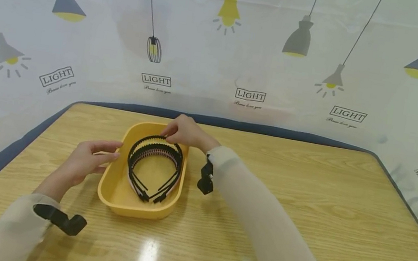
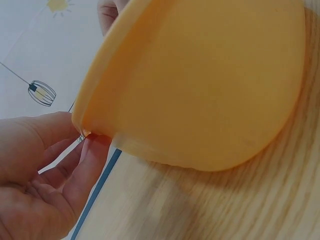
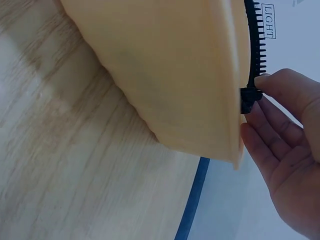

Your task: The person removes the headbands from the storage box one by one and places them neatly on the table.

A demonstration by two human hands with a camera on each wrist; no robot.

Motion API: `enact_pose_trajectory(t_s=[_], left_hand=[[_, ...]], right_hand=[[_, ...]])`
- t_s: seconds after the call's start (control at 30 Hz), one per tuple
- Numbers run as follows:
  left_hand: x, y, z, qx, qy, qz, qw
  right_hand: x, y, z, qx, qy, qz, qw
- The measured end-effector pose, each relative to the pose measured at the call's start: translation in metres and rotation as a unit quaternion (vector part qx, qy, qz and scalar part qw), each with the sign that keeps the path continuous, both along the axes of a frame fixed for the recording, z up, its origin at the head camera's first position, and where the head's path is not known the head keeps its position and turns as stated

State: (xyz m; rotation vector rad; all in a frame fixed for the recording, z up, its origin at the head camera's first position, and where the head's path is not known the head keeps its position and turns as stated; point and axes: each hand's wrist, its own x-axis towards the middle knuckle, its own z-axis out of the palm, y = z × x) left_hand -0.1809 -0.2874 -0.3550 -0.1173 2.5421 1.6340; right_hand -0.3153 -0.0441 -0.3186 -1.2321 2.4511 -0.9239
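Observation:
Several headbands (image 1: 177, 175) stand nested in a yellow plastic bin (image 1: 117, 189), mostly black and toothed, with a pinkish one among them. My right hand (image 1: 185, 131) reaches over the bin's far right corner and pinches a black headband (image 3: 254, 45) at its upper arc. In the right wrist view the thumb lies on its toothed band, at the bin's rim. At the bin's left side, my left hand (image 1: 87, 159) holds the rim between thumb and fingers. The left wrist view shows those fingertips (image 2: 100, 145) right under the rim.
The bin rests on a wood-grain table (image 1: 284, 196), left of its middle. Behind the table's dark blue edge (image 1: 234, 125) hangs a pale backdrop (image 1: 199, 34) printed with lamps. Each wrist wears a black camera mount (image 1: 205, 179) over a light sleeve (image 1: 259, 201).

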Motion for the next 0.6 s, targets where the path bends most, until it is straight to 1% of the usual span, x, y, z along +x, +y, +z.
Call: enact_pose_trajectory(t_s=[0.2,0.33,0.6], left_hand=[[0.000,0.001,-0.002,0.001,0.002,-0.002,1.0000],[-0.001,0.001,-0.003,-0.003,-0.004,0.001,1.0000],[-0.001,0.000,-0.003,-0.009,-0.006,0.000,0.9999]], right_hand=[[0.001,0.007,0.014,-0.007,0.014,0.008,0.9998],[0.002,0.015,0.023,-0.002,0.011,0.007,0.9999],[-0.002,0.038,0.031,-0.005,-0.001,-0.011,0.9999]])
